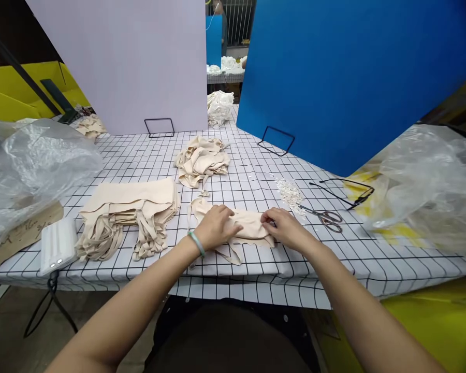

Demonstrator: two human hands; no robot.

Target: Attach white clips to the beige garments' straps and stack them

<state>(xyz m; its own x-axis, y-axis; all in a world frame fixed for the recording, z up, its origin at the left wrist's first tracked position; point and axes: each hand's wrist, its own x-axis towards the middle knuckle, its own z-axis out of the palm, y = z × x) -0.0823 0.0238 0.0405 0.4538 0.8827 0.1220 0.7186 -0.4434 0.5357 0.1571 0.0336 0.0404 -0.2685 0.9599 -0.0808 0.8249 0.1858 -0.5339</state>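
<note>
A cream cloth piece (250, 225) with thin straps lies on the gridded tablecloth (252, 259) in front of me. My left hand (217, 226) rests on its left part, thumb and fingers apart. At the cloth's right end, my right hand (281, 225) has its thumb and index finger pinched on the edge. To the left is a neat stack of cream pieces (134, 194) with straps hanging toward the front. Behind my hands sits a crumpled heap of similar cream cloth (202, 159).
Scissors (328, 220) lie right of my right hand, beside small white bits (289, 192) and black glasses (347, 194). A white device (58, 246) with a cable sits left. Clear plastic bags flank both sides; lilac (140, 67) and blue (334, 77) panels stand behind.
</note>
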